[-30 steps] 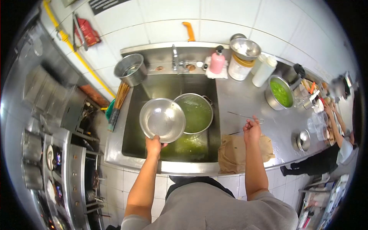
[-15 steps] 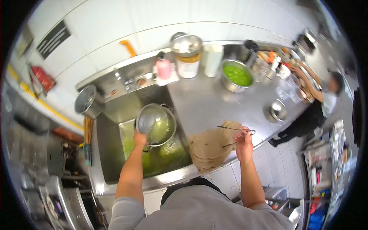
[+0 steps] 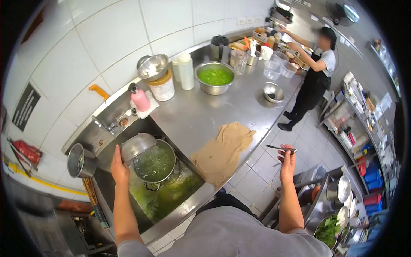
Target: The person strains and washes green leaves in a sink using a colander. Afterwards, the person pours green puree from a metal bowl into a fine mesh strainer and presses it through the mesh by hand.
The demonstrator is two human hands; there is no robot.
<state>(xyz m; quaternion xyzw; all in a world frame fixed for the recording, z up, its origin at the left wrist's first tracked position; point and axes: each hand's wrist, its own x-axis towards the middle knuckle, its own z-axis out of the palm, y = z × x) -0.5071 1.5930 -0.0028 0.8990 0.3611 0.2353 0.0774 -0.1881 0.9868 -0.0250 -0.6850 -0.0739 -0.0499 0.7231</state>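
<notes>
My left hand (image 3: 120,166) grips the rim of a metal bowl (image 3: 136,145), which is tilted over a round metal pot (image 3: 174,168) in the sink (image 3: 145,225). Clear water runs from the bowl into the pot, and the liquid inside looks dark green. Beneath the pot, dark wire loops (image 3: 152,186) show, and greenish water covers the sink floor. Out past the counter's front edge, my right hand (image 3: 287,165) is closed on thin metal tongs (image 3: 280,148), seen nearly edge-on. Between the hands, a crumpled tan cloth (image 3: 222,154) lies on the counter.
On the steel counter (image 3: 184,122) stand a bowl of green liquid (image 3: 215,78), a pink pump bottle (image 3: 140,99), a white tub (image 3: 162,89) and a small bowl (image 3: 273,92). Another person (image 3: 319,64) works at the far end. A bucket (image 3: 80,161) stands left of the sink.
The bowl in my left hand has tipped over the pot, and water now pours out. My right hand has moved away from the cloth, past the counter edge, with the tongs. The view has swung right.
</notes>
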